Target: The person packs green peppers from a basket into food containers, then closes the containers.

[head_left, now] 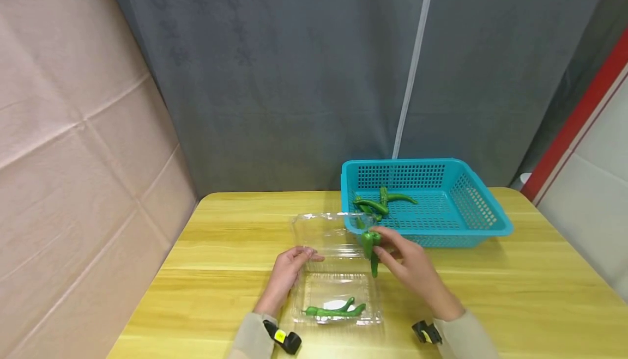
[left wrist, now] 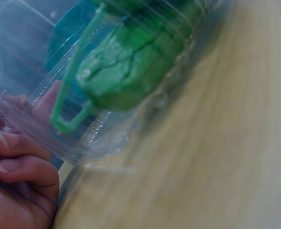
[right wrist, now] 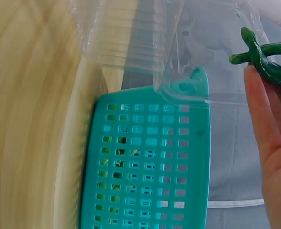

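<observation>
A clear plastic clamshell box [head_left: 338, 284] lies unfolded on the table, its lid [head_left: 326, 232] raised toward the basket. Thumb and fingers of my left hand [head_left: 287, 273] pinch the box's left edge near the hinge. Green chili peppers [head_left: 335, 312] lie across the bottom of the tray; the left wrist view has them large and close through the plastic [left wrist: 90, 136]. Above the hinge's right end, my right hand [head_left: 414, 265] grips green peppers [head_left: 368, 245] between thumb and fingers. In the right wrist view those held peppers [right wrist: 262, 64] cross each other at the fingertips.
A turquoise perforated basket [head_left: 497, 227] stands at the back right, with several more green peppers [head_left: 375, 205] at its left end. The lid overlaps its front left corner. A grey curtain [head_left: 294, 75] hangs behind the wooden table [head_left: 221, 239].
</observation>
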Tool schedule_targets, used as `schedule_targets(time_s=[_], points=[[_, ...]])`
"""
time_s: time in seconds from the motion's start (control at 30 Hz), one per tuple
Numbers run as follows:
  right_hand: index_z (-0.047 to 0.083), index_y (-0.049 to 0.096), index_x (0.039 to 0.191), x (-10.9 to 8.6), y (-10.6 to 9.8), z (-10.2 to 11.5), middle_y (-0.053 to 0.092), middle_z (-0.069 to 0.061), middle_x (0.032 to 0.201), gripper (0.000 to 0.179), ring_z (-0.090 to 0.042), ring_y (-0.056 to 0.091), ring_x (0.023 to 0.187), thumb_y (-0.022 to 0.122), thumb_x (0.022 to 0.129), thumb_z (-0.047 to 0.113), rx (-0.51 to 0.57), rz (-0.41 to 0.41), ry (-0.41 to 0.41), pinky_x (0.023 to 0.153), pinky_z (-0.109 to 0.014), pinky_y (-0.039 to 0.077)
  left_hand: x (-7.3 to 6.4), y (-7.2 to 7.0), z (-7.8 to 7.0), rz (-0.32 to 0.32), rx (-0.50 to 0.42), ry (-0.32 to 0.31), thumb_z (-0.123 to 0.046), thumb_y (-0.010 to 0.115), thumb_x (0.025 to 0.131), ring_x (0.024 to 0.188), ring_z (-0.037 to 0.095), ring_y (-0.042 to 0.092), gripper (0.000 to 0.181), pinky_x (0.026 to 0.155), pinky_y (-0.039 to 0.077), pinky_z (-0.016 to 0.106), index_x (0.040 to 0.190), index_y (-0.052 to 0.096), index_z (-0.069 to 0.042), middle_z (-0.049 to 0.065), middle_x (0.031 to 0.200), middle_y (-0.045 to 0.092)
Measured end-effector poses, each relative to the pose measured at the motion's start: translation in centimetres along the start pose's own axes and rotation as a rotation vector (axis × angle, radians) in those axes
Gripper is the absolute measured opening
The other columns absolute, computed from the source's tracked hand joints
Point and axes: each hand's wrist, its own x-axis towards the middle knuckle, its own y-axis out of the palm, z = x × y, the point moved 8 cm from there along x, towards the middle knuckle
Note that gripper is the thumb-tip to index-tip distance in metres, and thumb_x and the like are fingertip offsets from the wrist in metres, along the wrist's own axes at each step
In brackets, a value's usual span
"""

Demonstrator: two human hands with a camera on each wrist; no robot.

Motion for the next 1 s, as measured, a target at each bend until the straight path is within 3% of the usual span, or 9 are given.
schedule_targets(time_s=[0.27, 0.43, 0.73, 0.9, 1.0], points=[[0.006, 0.051, 0.121, -0.5, 2.6, -0.5, 0.064, -0.004, 0.093, 0.047, -0.011, 0.061, 0.076, 0.064, 0.077, -0.002, 0.024, 0.126, -0.001, 0.057, -0.019, 0.05, 0.0, 0.0, 0.1, 0.001, -0.007, -0.006, -0.044, 0.052, 0.087, 0.035, 0.006, 0.026, 0.041, 0.03, 0.024, 0.022, 0.108, 0.061, -0.01, -0.002, 0.098, 0.067], [0.008, 0.049, 0.124, -1.0, 4.1, -0.8, 0.064, -0.004, 0.097, 0.051, -0.011, 0.061, 0.079, 0.064, 0.077, -0.003, 0.05, 0.202, 0.043, 0.061, -0.019, 0.05, 0.1, -0.1, 0.2, -0.004, 0.0, 0.009, -0.045, 0.051, 0.087, 0.035, 0.006, 0.026, 0.042, 0.029, 0.024, 0.022, 0.107, 0.061, -0.01, -0.001, 0.097, 0.067], [0.01, 0.054, 0.119, -1.8, 6.2, -0.7, 0.06, -0.003, 0.109, 0.044, -0.01, 0.06, 0.083, 0.064, 0.079, -0.002, 0.099, 0.271, 0.038, 0.066, -0.018, 0.05, -0.1, 0.0, -0.6, 0.008, -0.021, 0.034, -0.037, 0.051, 0.089, 0.033, 0.004, 0.027, 0.039, 0.027, 0.024, 0.025, 0.109, 0.059, -0.004, 0.003, 0.096, 0.067], [0.02, 0.051, 0.125, -2.1, 7.1, -0.5, 0.059, 0.006, 0.111, 0.047, -0.007, 0.058, 0.088, 0.061, 0.082, 0.003, 0.041, 0.314, 0.057, 0.069, -0.017, 0.049, -0.8, 0.2, -2.0, 0.027, -0.04, 0.028, -0.031, 0.051, 0.091, 0.033, 0.004, 0.028, 0.037, 0.029, 0.024, 0.023, 0.11, 0.058, 0.0, 0.006, 0.097, 0.067], [0.023, 0.05, 0.126, -2.2, 7.4, -0.4, 0.059, 0.006, 0.112, 0.048, -0.006, 0.058, 0.088, 0.062, 0.083, 0.005, -0.002, 0.322, 0.052, 0.07, -0.017, 0.048, -0.7, 0.2, -1.6, 0.026, -0.04, 0.021, -0.031, 0.051, 0.091, 0.034, 0.004, 0.028, 0.037, 0.03, 0.024, 0.023, 0.11, 0.058, -0.001, 0.006, 0.098, 0.067]])
